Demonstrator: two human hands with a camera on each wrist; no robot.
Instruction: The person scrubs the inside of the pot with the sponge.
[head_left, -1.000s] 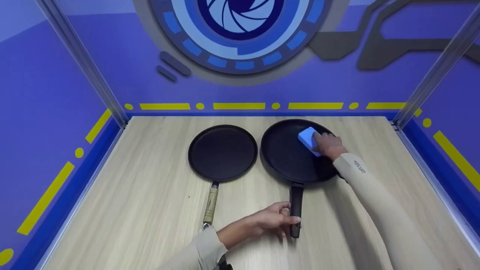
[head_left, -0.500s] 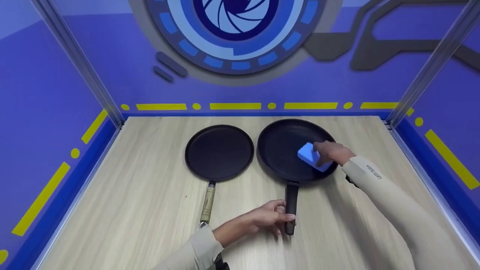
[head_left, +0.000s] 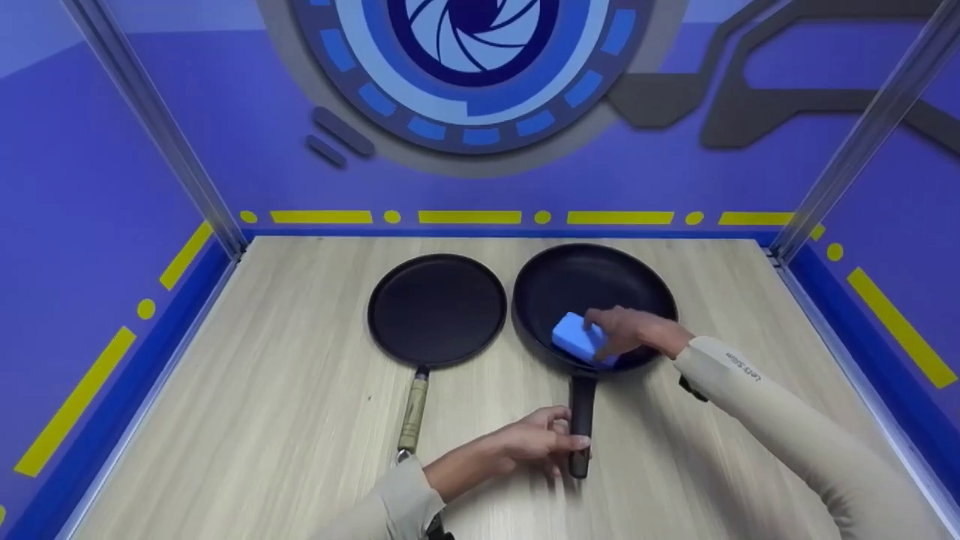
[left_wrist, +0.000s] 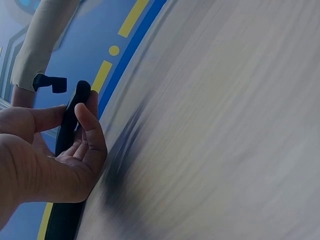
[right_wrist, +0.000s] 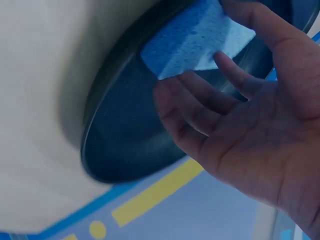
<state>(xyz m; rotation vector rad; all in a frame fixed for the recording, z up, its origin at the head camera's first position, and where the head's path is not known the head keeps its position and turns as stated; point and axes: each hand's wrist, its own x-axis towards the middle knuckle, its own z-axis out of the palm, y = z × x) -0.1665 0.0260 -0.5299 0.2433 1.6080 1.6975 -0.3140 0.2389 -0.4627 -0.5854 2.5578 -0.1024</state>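
A deep black frying pan (head_left: pixel 577 281) stands at the right of the wooden table, its dark handle (head_left: pixel 581 405) toward me. My left hand (head_left: pixel 529 442) grips that handle near its end, thumb across the top; the left wrist view shows the fingers curled round the handle (left_wrist: pixel 67 127). Inside the pan, at the near side by the handle joint, my right hand (head_left: pixel 630 331) holds a blue sponge (head_left: pixel 576 335) against the surface. In the right wrist view thumb and fingers pinch the sponge (right_wrist: pixel 192 42) at its edges, and the pan's rim curves behind it.
A flat black crepe pan (head_left: pixel 437 309) with a wooden handle (head_left: pixel 413 412) lies just left of the frying pan, their rims a narrow gap apart. Blue panels with yellow marks (head_left: pixel 469 217) wall the table (head_left: pixel 300 337) at the back and both sides.
My right hand has swept the sponge from the frying pan's upper right down and left to its near edge. The left hand keeps its hold on the handle.
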